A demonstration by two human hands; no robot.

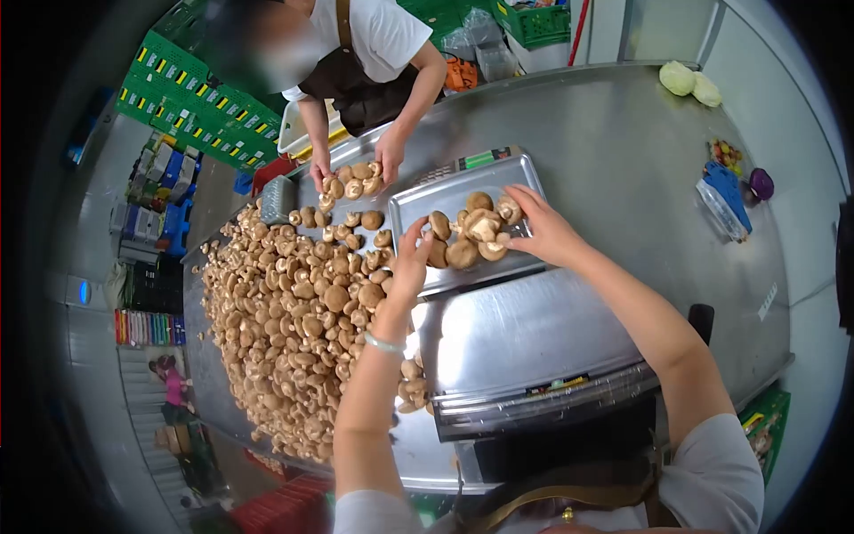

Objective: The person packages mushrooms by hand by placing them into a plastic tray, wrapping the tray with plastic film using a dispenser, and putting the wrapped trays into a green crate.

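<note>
- My left grip (414, 256) and right grip (541, 228), both half-open, cup mushrooms (481, 225) from opposite sides over the metal tray (438, 198); whether lifted, I cannot tell.
- Gentle, even inward pressure should avoid bruising.

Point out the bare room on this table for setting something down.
Bare: grey metal tabletop between the silver rectangular tray, the pale green round cabbages and the blue plastic bag. Crowded: the left side, under heaped brown mushrooms.
</note>
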